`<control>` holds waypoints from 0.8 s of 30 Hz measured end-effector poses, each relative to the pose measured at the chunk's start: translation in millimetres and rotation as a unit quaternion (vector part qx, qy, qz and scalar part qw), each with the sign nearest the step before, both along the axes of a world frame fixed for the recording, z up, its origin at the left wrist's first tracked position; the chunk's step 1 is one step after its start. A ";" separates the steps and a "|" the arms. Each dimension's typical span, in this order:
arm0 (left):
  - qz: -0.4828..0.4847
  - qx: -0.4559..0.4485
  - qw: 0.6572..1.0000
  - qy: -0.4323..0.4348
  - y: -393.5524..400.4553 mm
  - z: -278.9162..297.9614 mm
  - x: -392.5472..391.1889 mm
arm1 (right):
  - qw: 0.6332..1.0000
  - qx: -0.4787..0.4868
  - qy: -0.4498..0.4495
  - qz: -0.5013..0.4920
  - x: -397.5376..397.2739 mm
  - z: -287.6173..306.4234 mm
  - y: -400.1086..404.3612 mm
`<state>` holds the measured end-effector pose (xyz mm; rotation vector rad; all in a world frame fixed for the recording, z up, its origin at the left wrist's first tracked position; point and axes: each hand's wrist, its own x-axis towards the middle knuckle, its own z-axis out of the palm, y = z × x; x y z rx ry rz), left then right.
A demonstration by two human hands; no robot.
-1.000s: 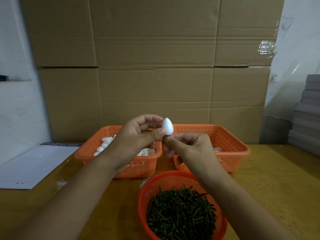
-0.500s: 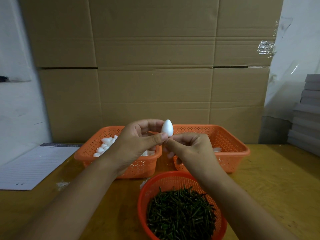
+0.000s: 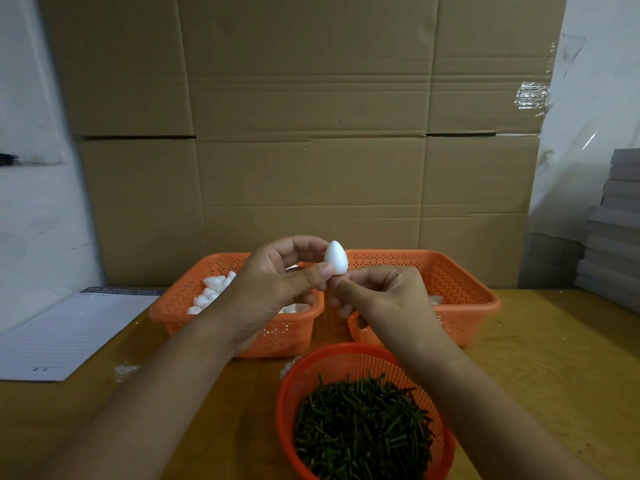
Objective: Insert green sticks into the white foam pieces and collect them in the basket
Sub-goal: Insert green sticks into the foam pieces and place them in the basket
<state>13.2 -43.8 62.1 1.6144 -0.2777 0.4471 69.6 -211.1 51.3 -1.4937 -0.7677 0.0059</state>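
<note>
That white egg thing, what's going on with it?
A person is holding a white foam egg up in the left hand, while the right hand works at its underside; no stick shows there. A round basket of green sticks sits nearest. More foam pieces lie in the left orange basket.

Background of the workplace. A yellowish wooden desk (image 3: 554,358) fills the near field. Behind it, stacked brown cardboard cartons (image 3: 304,133) form the far wall, with a patch of clear tape (image 3: 533,95) seen at upper right. A white wall (image 3: 31,202) is seen at left, and white plastic sheeting (image 3: 588,116) at right above a stack of grey boards (image 3: 616,230). A lined paper pad (image 3: 65,334) lies on the desk at left. Lighting is dim and even.
</note>
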 end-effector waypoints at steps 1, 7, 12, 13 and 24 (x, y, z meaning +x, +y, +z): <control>0.005 0.003 1.000 -0.001 -0.1 0.3 -0.1 | 1.000 -0.003 -0.007 -0.003 0.2 -0.3 0.4; 0.026 0.021 0.999 -0.004 0.1 0.2 -0.8 | 0.999 -0.023 -0.025 -0.010 -0.5 -0.7 1.7; 0.024 0.030 0.999 -0.005 0.1 -0.8 -1.0 | 1.000 -0.014 0.019 0.015 -2.1 0.6 -0.8; 0.022 0.030 0.999 -0.004 0.1 -1.0 -1.0 | 0.999 -0.014 0.024 0.016 -2.3 0.8 -1.3; 0.016 0.035 0.999 -0.006 1.9 -0.6 -1.3 | 0.998 -0.008 0.041 0.036 -4.3 1.9 -2.0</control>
